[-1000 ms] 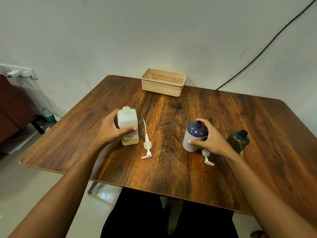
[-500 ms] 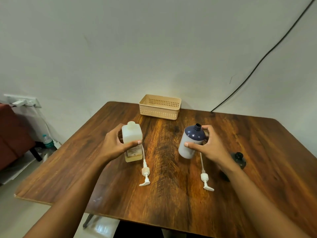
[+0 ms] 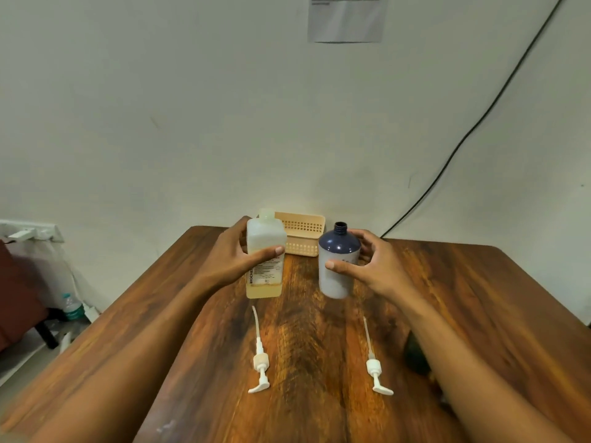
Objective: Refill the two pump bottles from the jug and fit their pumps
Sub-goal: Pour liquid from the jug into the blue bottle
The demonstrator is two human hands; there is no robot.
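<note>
Head view — left hand (image 3: 235, 262) grips jug (image 3: 265, 254), right hand (image 3: 372, 266) bottle (image 3: 337, 260).

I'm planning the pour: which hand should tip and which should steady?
The left hand should probably tip: it grips the capped jug. The right hand grips the open-necked blue bottle and can steady it. The cap must come off first.

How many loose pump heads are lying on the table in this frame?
2. One pump lies on the table near the front, below the jug in the left hand; the other pump lies below the blue-topped bottle in the right hand. None appears hidden.
</note>
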